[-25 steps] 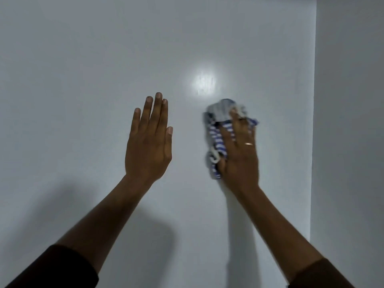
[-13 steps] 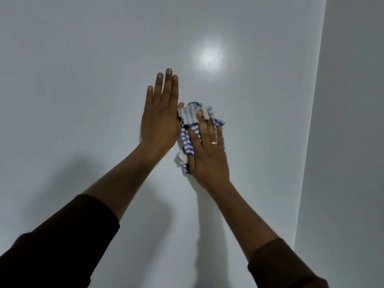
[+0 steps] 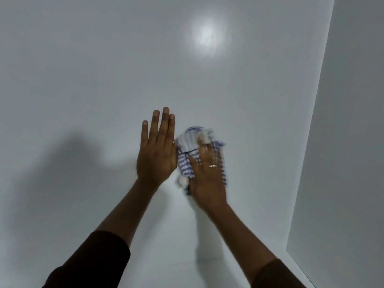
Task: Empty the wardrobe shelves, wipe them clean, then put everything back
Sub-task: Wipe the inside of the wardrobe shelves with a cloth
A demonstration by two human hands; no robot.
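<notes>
A blue-and-white striped cloth (image 3: 187, 146) is bunched against the white back panel (image 3: 104, 80) of the wardrobe. My right hand (image 3: 209, 179), wearing a ring, presses the cloth onto the panel with its fingers spread over it; the hand is motion-blurred and its thumb is hidden. Just left of the cloth, touching its edge, my left hand (image 3: 156, 154) lies flat on the panel with straight fingers close together. No clothes or other shelf contents are in view.
A white side wall (image 3: 342, 142) meets the back panel in a corner on the right. A bright light reflection (image 3: 209, 36) shows high on the panel. My arms cast shadows (image 3: 68, 163) at the lower left.
The right hand slid the cloth leftward until it met the left hand. Both hands now sit lower in view, and the reflection has moved up.
</notes>
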